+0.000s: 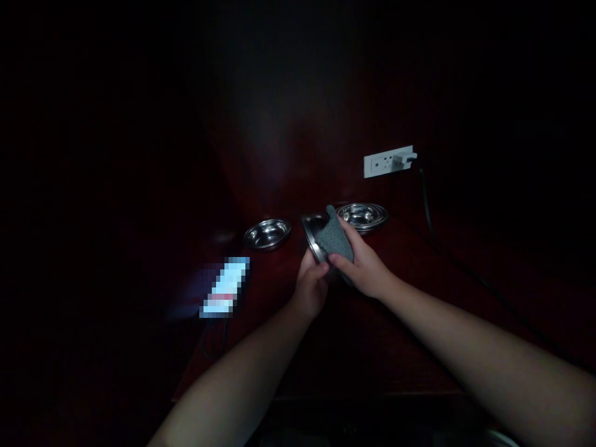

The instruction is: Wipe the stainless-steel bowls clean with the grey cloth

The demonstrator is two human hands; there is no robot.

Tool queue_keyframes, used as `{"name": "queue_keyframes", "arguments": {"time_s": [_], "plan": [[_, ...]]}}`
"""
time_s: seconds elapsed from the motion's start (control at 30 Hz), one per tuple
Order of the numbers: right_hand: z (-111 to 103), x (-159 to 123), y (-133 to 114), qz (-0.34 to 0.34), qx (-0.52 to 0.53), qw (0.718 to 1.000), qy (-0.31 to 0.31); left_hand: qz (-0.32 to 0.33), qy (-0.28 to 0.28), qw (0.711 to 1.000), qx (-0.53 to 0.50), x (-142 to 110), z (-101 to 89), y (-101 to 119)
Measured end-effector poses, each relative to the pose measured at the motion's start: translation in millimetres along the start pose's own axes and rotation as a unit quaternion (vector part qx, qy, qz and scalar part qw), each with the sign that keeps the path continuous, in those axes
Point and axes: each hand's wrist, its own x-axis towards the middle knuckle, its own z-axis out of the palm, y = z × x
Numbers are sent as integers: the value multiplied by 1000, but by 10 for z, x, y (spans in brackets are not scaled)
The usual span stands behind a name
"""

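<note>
Biggest thing: dark reddish desk [372, 357], v. dimly lit, near edge running across the bottom. Person's two bare forearms, L arm [233, 385] & R arm [470, 338], reach in from the bottom corners & converge approx mid-pic.

L hand [311, 288] grips a steel bowl [310, 239] from below & its L side, thumb at the near rim. R hand [367, 267] grasps a grey cloth [336, 239] btwn thumb (near side) & fingers (far side), w/ the cloth up against the bowl.

Held bowl: over the middle of the desk, seemingly raised, tho exact height hard to tell. It's tipped on edge, not level; visible rim slants from upper L down to lower R. Mouth seems turned twd the cloth & R hand; exact angle unclear as cloth covers part. Cloth's long axis runs similarly, narrow tip pointing up & away, broad end down by R thumb.

Stack of bowls [363, 216]: just beyond R hand, mouths up. Single bowl [267, 234]: L of held one, apart, also mouth up. Nearer on the L, a lit, pixelated screen [226, 287], slanting up-R. Wall socket panel [378, 164] behind, w/ white plug [404, 159] & dark cable [429, 217] trailing down R.
</note>
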Motion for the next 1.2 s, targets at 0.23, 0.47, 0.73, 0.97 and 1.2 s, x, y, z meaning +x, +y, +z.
{"name": "queue_keyframes", "arguments": {"time_s": [0.23, 0.47, 0.73, 0.97, 1.2], "plan": [[8, 15, -24, 35, 96, 994, 32, -53, -49, 995, 64, 6, -40, 21], [50, 27, 53, 89, 202, 971, 91, -11, -149, 975, 166, -33, 8, 87], [94, 81, 18, 257, 303, 903, 165, 41, -164, 927, 334, -10, -68, 106], [98, 69, 69, 172, 257, 938, 159, 80, -191, 898, 387, 27, -40, 155], [62, 57, -3, 67, 143, 979, 127, 97, -198, 882, 416, 14, -19, 129]]}}
